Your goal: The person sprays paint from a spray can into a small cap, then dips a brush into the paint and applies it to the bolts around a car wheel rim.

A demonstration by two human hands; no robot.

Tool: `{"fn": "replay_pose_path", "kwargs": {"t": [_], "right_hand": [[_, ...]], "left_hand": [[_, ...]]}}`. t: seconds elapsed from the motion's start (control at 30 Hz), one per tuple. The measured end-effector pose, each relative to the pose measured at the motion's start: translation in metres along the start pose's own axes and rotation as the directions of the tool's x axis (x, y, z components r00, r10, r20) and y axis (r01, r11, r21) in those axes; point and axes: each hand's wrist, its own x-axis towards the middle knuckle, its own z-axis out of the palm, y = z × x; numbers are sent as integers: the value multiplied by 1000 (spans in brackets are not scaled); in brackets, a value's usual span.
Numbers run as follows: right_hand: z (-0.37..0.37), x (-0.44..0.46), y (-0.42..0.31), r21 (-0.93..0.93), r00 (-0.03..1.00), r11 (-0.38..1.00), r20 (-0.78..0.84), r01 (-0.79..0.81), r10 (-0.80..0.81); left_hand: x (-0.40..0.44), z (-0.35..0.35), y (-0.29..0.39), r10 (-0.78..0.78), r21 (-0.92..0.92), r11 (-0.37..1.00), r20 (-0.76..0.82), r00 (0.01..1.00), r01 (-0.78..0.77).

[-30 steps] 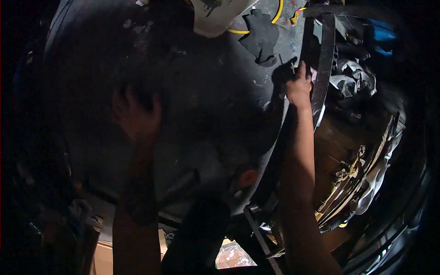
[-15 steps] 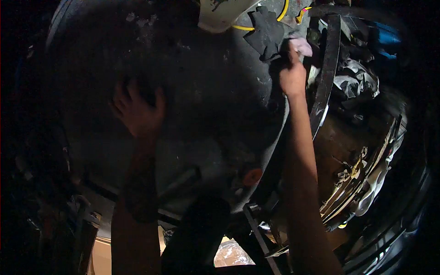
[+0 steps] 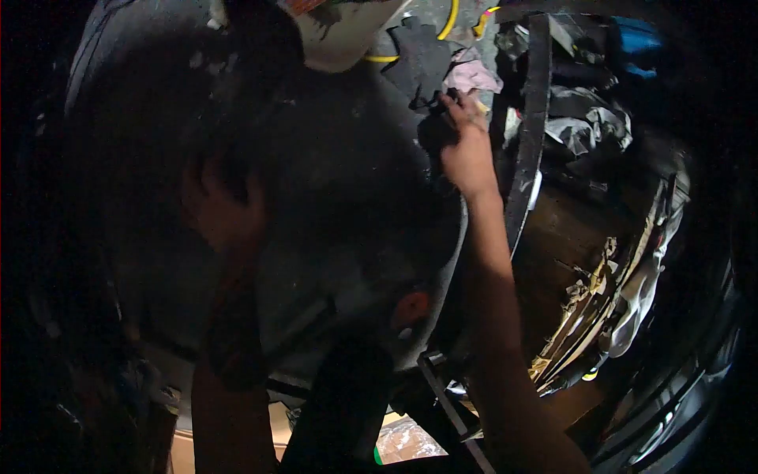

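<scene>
My left hand (image 3: 225, 207) rests palm down on the dark tabletop (image 3: 316, 197), fingers spread, in deep shadow and holding nothing I can see. Further out, at the table's right edge, my right hand (image 3: 469, 154) reaches forward with its fingers apart. Just beyond its fingertips lies a crumpled pink cloth (image 3: 474, 76); whether they still touch it I cannot tell. A dark grey, jagged-edged flat piece (image 3: 422, 55) lies left of the cloth. Beside that piece is a pale, rounded object (image 3: 347, 35).
Yellow strips (image 3: 448, 20) lie at the far edge. A dark metal bar (image 3: 535, 118) runs along the right side, with crumpled grey material (image 3: 588, 122) beyond it. Stacked cardboard edges (image 3: 584, 308) stand lower right. An orange round object (image 3: 411, 308) shows near the table's front right.
The view has shifted, so most things appear further left and slightly lower. My right hand has drawn back from the pink cloth, which now shows more fully. My left hand stays on the tabletop.
</scene>
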Motion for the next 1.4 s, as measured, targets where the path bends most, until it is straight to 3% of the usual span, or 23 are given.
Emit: {"fn": "replay_pose_path", "kwargs": {"t": [0.13, 0.2, 0.27, 0.4, 0.43, 0.53, 0.63, 0.7, 0.73, 0.8, 0.87, 0.93, 1.07, 1.2, 1.23, 1.37, 1.4], "right_hand": [[9, -4, 17, 48, 983, 991, -130, -126, 131], [20, 9, 50, -97, 940, 980, -312, -176, 138], [6, 35, 55, 75, 828, 848, -189, -524, 528], [15, 68, 115, -34, 781, 782, -90, -622, 617], [28, 76, 144, 57, 741, 741, -32, -669, 671], [49, 76, 184, 5, 791, 791, 9, -612, 612], [58, 67, 194, -148, 888, 877, -39, -458, 457], [53, 56, 178, -164, 920, 909, -154, -384, 361], [48, 52, 134, -40, 827, 904, -423, -425, 370], [13, 42, 71, -27, 899, 917, -211, -398, 383], [0, 28, 35, -155, 926, 918, -159, -366, 342], [-1, 12, 17, -212, 961, 953, -218, -215, 169], [-6, -22, -4, -90, 971, 972, -122, -216, 205], [0, -35, -6, -18, 970, 978, -132, -209, 205], [-4, -35, -9, -13, 970, 988, -188, -156, 151], [-37, -3, -10, 328, 890, 930, -356, -168, 286], [-63, 24, -20, 282, 838, 918, -396, -278, 376]], "left_hand": [[0, 4, 2, -24, 85, 996, -32, 999, 27], [-2, 5, -2, -27, 127, 991, -34, 999, 31], [-4, 5, -3, -35, 150, 988, -25, 999, 38], [-5, 9, -9, -21, 164, 986, -34, 999, 26], [-5, 10, -10, -33, 174, 984, -25, 999, 37], [-3, 9, -5, -44, 152, 987, -15, 999, 46], [2, 4, 3, -11, 65, 998, -42, 999, 14], [2, 3, 3, 17, 53, 999, -58, 998, -14], [0, 3, 2, 12, 72, 997, -45, 999, -9], [-1, 4, 0, 3, 111, 994, -22, 1000, -1], [2, 2, 2, 4, 92, 996, -30, 1000, -1], [3, 1, 1, -6, 87, 996, -32, 999, 9], [-3, 2, 1, -20, 73, 997, -13, 1000, 20], [-4, 5, 2, -46, 102, 994, -5, 999, 47], [-3, 5, 2, -30, 103, 994, -17, 999, 32], [-3, 6, 1, -30, 123, 992, -34, 999, 34], [-6, 7, 2, -43, 127, 991, -25, 999, 46]]}}
